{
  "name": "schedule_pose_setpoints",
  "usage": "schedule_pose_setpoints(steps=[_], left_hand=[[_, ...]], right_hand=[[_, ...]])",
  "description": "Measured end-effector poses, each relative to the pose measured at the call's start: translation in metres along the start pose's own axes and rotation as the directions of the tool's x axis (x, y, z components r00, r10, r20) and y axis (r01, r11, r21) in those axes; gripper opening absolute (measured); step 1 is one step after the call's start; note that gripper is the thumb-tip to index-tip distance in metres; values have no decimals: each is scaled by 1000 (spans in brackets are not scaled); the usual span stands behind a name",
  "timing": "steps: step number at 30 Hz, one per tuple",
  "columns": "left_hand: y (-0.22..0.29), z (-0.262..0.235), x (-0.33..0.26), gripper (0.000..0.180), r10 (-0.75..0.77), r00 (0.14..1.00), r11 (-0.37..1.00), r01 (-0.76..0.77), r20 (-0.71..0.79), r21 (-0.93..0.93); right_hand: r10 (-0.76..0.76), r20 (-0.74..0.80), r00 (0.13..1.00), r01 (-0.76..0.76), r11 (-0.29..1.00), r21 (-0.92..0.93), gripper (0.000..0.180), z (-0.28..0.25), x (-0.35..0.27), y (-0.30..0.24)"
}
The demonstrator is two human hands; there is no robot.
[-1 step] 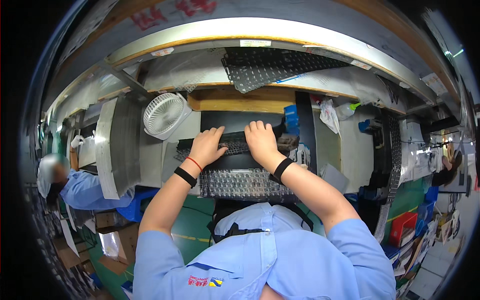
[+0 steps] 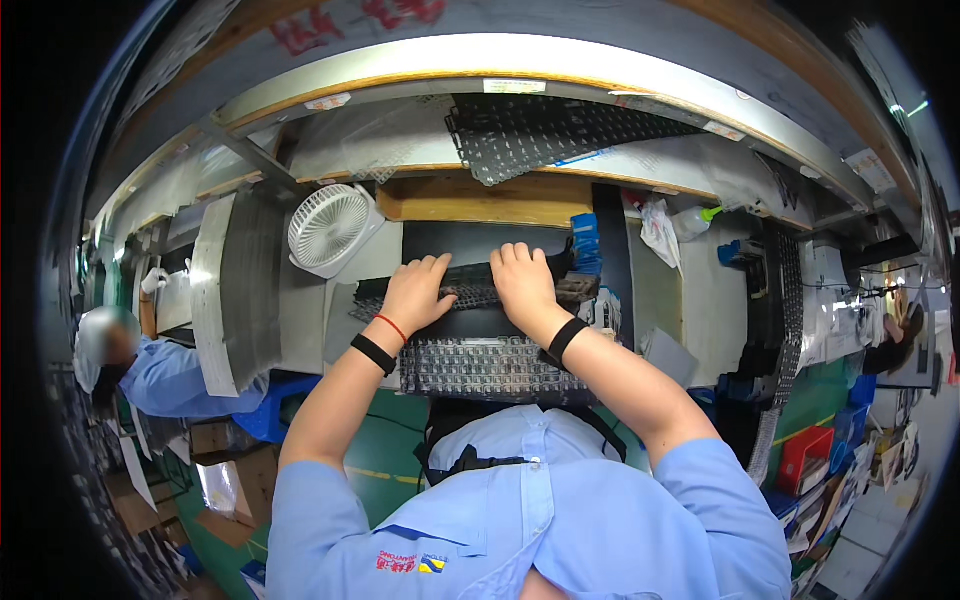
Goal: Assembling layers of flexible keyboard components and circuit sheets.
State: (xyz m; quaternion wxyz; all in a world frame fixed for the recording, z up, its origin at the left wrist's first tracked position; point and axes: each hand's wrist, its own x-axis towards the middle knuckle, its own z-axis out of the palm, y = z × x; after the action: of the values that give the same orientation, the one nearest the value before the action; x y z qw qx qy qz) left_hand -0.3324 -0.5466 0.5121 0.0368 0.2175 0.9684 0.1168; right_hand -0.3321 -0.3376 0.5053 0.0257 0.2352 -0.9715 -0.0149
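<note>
My left hand (image 2: 415,292) and my right hand (image 2: 524,288) are side by side over a dark work surface. Both have their fingers over the far edge of a dark perforated sheet (image 2: 470,279), thumbs on the near side. The sheet spans the gap between the hands and sticks out past each one; its folds are partly hidden. Closer to my body, another sheet (image 2: 480,366) with rows of silvery cells lies along the table's front edge. Just right of my right hand is a stack of blue pieces (image 2: 585,246), with small white pieces (image 2: 604,309) below it.
A white fan (image 2: 330,229) stands left of the hands. Behind the work surface runs a wooden bar (image 2: 485,203), and black perforated sheets (image 2: 540,135) lie on the shelf above. A spray bottle (image 2: 692,220) is at right. A co-worker in blue (image 2: 185,382) sits far left.
</note>
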Motion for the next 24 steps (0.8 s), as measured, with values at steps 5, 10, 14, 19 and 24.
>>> schedule_pose_setpoints(steps=[5, 10, 14, 19, 24], left_hand=[[3, 3, -8, 65, 99, 986, 995, -93, -137, 45], [-5, 9, -4, 55, 62, 993, 998, -60, -101, 22], [-6, 9, -3, 52, 30, 992, 999, -33, -123, -25], [-3, 8, -9, 58, 11, 992, 998, -2, -124, 68], [3, 5, -7, 70, 6, 991, 998, 3, -136, 70]], right_hand=[[-77, -108, 991, 74, 997, -30, 71, -9, -12, 9], [-21, 120, 993, 18, 1000, 22, 69, -9, 2, 12], [-5, 75, 997, 3, 999, 36, 66, -1, 16, 11], [22, 80, 997, -16, 997, -77, 66, -2, 19, -3], [-59, -38, 998, 55, 992, -112, 59, 11, 16, -18]])
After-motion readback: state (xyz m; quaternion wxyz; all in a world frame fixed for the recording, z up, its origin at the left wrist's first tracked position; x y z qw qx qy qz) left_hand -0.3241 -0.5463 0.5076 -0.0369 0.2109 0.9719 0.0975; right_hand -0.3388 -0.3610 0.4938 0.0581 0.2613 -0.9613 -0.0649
